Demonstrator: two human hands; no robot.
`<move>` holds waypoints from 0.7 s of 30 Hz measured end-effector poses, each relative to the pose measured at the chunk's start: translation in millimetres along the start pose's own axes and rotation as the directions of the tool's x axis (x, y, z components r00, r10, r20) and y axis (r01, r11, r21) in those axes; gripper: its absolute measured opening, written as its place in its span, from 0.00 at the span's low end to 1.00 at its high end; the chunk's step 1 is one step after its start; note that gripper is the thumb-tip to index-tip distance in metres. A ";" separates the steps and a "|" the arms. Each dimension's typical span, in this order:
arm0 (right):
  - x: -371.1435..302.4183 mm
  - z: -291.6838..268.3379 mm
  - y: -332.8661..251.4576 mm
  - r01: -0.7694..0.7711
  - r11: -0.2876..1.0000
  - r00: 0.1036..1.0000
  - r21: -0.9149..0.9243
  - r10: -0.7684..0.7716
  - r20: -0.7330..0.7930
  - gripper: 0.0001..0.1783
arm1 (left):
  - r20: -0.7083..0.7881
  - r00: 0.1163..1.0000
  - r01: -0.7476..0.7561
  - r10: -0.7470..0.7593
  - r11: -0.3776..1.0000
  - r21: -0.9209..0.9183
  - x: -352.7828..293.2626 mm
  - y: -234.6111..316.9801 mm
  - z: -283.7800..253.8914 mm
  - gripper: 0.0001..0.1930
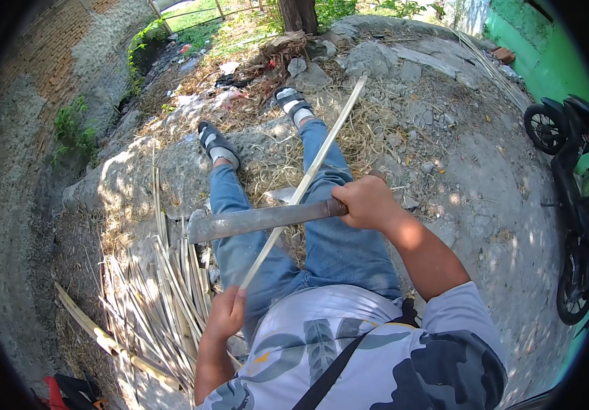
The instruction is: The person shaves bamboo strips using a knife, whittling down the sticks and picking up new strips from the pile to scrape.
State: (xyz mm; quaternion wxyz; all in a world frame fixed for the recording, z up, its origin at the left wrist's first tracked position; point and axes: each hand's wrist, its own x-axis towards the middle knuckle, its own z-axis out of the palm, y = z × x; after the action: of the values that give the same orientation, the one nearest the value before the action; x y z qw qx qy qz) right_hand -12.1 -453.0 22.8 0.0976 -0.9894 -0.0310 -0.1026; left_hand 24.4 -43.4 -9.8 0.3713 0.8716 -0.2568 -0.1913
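Right hand [363, 201], its forearm [430, 261] angling toward lower right, wraps round a machete [257, 222] mid-frame; left hand [226, 313], lower centre, closes on a pale strip [330, 143] rising diagonally, partly hidden behind the machete.

A grey machete [260, 222] crosses a pale slanting strip [316, 164].

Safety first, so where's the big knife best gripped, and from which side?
Probably by its brown handle, coming from the right: the right hand grips there, while the long blade extends left across the pale strip.
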 end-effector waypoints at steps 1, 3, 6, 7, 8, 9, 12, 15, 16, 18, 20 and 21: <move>-0.1 -0.7 4.4 -0.009 1.000 1.000 -0.001 0.009 -0.002 0.12 | -0.004 1.000 0.005 -0.005 1.000 -0.010 -0.1 1.4 -1.8 0.20; 4.3 -7.0 21.4 0.007 0.999 0.999 -0.040 -0.008 -0.035 0.11 | -0.006 1.000 0.006 -0.006 1.000 -0.015 -4.5 -6.1 -4.6 0.20; 1.6 -28.6 65.5 -0.274 0.962 0.957 0.004 0.273 -0.099 0.12 | -0.012 0.999 0.036 -0.037 0.999 -0.016 -20.1 -17.6 -14.9 0.20; -1.3 -34.0 80.8 -0.417 0.908 0.902 0.045 0.419 -0.100 0.12 | -0.012 0.998 0.069 -0.069 0.998 -0.012 -27.3 -22.0 -19.1 0.20; -5.6 -37.3 89.8 -0.415 0.909 0.904 0.041 0.417 -0.096 0.12 | -0.012 0.995 0.098 -0.099 0.992 -0.083 -38.2 -28.9 -21.4 0.20; -7.8 -40.3 98.5 -0.519 0.845 0.834 0.132 0.534 -0.137 0.12 | -0.013 0.995 0.100 -0.101 0.991 -0.085 -43.7 -31.1 -21.7 0.20; -17.6 -40.9 100.1 -0.590 0.765 0.761 0.256 0.633 -0.138 0.11 | -0.048 0.994 0.095 -0.100 0.991 -0.095 -48.5 -30.3 -18.5 0.20; -30.9 -29.8 76.0 -0.581 0.759 0.772 0.292 0.628 -0.097 0.11 | -0.044 0.992 0.117 -0.121 0.990 -0.079 -31.4 -16.9 -11.5 0.20; -33.5 -26.6 64.9 -0.514 0.815 0.833 0.266 0.549 -0.074 0.12 | -0.042 0.992 0.118 -0.121 0.990 -0.078 -26.7 -18.1 -9.7 0.20; -37.5 -17.5 46.6 -0.442 0.862 0.883 0.246 0.467 -0.050 0.13 | -0.087 0.996 0.011 -0.023 0.991 -0.133 -17.4 -22.2 -5.9 0.20; -39.9 -4.1 33.3 -0.251 0.934 0.957 0.255 0.278 -0.077 0.12 | -0.093 0.995 0.017 -0.034 0.984 -0.177 -13.8 -19.1 -7.8 0.20; -40.4 -1.3 27.5 -0.253 0.933 0.956 0.258 0.281 -0.080 0.12 | -0.100 0.994 0.025 -0.048 0.974 -0.224 -13.0 -18.1 -8.7 0.20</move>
State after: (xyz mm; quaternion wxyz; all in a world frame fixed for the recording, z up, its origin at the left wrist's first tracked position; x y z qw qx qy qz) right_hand -49.6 -481.9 10.5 0.2337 -0.9572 0.0972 -0.1406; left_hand 24.2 -20.2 -15.8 0.4760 0.8378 -0.1979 -0.1797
